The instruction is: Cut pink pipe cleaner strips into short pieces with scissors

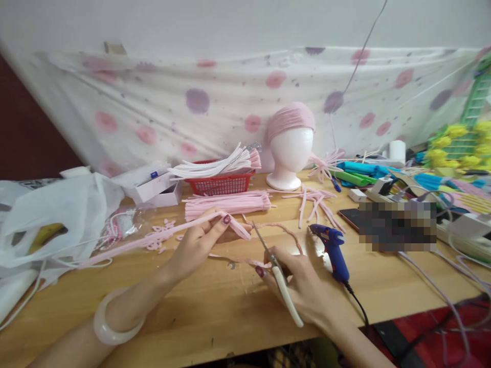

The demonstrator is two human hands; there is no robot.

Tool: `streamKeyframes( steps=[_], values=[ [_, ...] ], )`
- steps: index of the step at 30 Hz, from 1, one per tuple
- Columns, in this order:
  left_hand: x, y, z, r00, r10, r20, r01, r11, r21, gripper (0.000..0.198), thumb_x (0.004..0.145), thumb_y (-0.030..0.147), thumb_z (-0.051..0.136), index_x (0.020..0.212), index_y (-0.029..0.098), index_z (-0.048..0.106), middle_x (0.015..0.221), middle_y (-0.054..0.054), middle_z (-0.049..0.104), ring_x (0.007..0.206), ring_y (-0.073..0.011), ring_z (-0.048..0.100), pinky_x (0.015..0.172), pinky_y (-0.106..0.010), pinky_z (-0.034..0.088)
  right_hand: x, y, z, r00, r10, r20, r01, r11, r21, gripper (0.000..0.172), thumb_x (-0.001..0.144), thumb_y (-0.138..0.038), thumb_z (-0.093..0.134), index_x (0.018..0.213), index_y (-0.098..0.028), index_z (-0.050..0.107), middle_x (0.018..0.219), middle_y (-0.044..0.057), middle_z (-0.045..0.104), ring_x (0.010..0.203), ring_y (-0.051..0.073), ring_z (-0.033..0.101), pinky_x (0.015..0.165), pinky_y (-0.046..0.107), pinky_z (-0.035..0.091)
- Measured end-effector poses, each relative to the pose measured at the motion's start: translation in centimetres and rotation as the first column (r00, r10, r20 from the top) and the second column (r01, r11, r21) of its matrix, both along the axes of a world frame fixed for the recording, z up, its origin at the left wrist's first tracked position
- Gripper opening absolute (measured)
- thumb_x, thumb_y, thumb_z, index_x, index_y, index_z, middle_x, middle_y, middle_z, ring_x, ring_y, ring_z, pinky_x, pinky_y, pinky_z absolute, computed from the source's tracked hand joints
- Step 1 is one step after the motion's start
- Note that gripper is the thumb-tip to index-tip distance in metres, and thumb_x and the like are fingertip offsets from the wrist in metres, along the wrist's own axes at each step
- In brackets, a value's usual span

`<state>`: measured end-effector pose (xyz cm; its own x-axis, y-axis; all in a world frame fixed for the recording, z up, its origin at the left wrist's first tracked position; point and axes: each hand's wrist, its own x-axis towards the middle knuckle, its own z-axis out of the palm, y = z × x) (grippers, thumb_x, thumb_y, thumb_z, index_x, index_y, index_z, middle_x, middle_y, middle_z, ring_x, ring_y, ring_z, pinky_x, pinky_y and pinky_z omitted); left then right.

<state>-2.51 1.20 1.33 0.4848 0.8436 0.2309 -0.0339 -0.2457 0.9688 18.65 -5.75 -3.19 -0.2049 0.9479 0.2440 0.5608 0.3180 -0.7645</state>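
Some pink stems [241, 229] in left hand [200, 238]; scissors [284, 294] near, in right hand [305, 281].

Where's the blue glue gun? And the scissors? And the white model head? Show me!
Blue glue gun [336, 254]: head-camera view, on its grip.
Scissors [282, 287]: head-camera view, on the white handle.
White model head [290, 149]: head-camera view, on its bare front.

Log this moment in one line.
left hand: holding bent fuzzy pink strip material | right hand: holding white-handled metal scissors, tips near material's bend | nearby: blue plastic glue gun on brown wooden table
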Motion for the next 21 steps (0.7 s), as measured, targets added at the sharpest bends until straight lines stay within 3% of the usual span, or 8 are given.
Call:
streamKeyframes(
  steps=[4, 9, 21],
  values=[
    [0.1, -0.7, 0.3, 0.999, 0.045, -0.005, -0.045, 0.997, 0.064, 0.029, 0.093, 0.043, 0.051, 0.087, 0.019, 0.067, 0.086, -0.007, 0.076, 0.095, -0.026, 0.071, 0.089, -0.039, 0.055, -0.3, -0.2, -0.6, 1.0, 0.009, -0.001, -0.009, 1.0, -0.004, 0.027, 0.086, -0.034, 0.06, 0.07, -0.021, 0.041, 0.058, -0.007, 0.039, 0.053, 0.009, 0.035, 0.049, 0.021, 0.027],
    [0.3, -1.1, 0.8, 0.995, 0.077, 0.059, -0.086, 0.984, 0.159, 0.023, 0.093, 0.04, 0.052, 0.084, 0.02, 0.058, 0.093, -0.008, 0.076, 0.103, -0.0255, 0.069, 0.093, -0.038, 0.053, -0.3, -0.3, -1.2, 0.998, -0.013, 0.063, 0.01, 0.998, 0.056, 0.027, 0.089, -0.036, 0.055, 0.071, -0.021, 0.043, 0.057, -0.006, 0.043, 0.052, 0.01, 0.038, 0.051, 0.021, 0.029],
    [0.3, -1.6, 0.6, 0.995, 0.089, 0.048, -0.095, 0.984, 0.152, 0.019, 0.096, 0.036, 0.049, 0.087, 0.019, 0.053, 0.097, -0.009, 0.076, 0.105, -0.0241, 0.069, 0.094, -0.038, 0.054, -0.1, 0.0, -1.8, 0.985, -0.111, 0.131, 0.092, 0.985, 0.147, 0.022, 0.086, -0.04, 0.059, 0.077, -0.021, 0.054, 0.056, -0.004, 0.05, 0.05, 0.011, 0.044, 0.05, 0.02, 0.03]
  ],
)
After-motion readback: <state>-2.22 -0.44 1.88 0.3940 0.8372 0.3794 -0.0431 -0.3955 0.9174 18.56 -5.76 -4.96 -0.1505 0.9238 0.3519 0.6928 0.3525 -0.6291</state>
